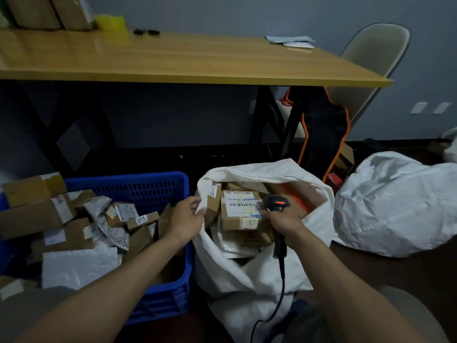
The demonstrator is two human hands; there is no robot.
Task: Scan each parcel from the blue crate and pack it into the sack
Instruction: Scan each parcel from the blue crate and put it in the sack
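The blue crate (148, 186) at lower left holds several cardboard boxes and white mailer bags. Right of it stands the open white sack (259, 273), with several brown parcels inside. My left hand (185, 220) pinches the sack's left rim and holds it open. My right hand (284, 219) grips a black corded barcode scanner (275, 203) inside the sack's mouth, its red light lit. The scanner sits just right of a cardboard parcel (241, 211) with a white barcode label that lies on top in the sack.
A wooden table (197, 63) with black legs stands behind the crate and sack. A second full white sack (395, 206) lies on the floor at right. A beige chair (371, 58) stands at the table's right end. The scanner cable (279, 293) hangs down over the sack's front.
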